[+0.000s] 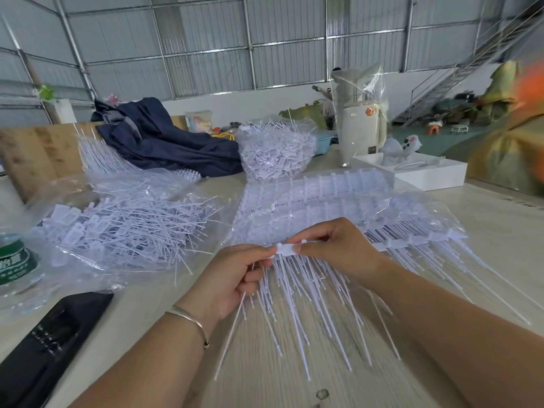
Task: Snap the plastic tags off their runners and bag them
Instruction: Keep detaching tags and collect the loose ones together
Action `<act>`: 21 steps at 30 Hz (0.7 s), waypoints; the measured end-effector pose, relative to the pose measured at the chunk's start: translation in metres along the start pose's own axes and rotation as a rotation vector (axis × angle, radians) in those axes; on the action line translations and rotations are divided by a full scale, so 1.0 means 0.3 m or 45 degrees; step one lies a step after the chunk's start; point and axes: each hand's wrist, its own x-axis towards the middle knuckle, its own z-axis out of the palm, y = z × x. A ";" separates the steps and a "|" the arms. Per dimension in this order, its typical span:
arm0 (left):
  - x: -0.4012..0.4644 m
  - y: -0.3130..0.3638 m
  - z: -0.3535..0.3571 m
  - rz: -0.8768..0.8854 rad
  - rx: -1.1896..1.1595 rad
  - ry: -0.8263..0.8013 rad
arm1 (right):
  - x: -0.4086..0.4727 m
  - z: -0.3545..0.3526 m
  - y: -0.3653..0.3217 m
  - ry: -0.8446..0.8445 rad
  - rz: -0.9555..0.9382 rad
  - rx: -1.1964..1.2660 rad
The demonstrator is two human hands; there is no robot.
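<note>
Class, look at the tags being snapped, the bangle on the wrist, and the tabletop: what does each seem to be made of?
Tags: pale, slightly translucent plastic, thin tails that splay and flex.
Bangle on the left hand's wrist: probably metal, a thin band with a silvery sheen.
Tabletop: seemingly wood or laminate, pale and matt, with streaky grain lines.

Both forearms bare, no sleeves, no gloves; left hand (232, 278) has thin silver bangle (191, 320) at wrist; right hand (338, 245) wears nothing
</note>
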 end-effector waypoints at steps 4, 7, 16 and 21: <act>-0.007 0.010 -0.001 0.085 0.148 0.002 | -0.001 -0.002 -0.007 -0.027 0.046 0.063; -0.013 0.017 0.001 0.118 0.313 0.008 | -0.002 -0.006 -0.015 -0.063 0.124 0.118; -0.017 0.018 0.013 0.455 1.151 0.033 | -0.003 -0.001 -0.020 -0.176 0.249 0.040; -0.022 0.007 0.018 0.579 1.455 -0.061 | -0.006 0.001 -0.028 -0.210 0.278 -0.034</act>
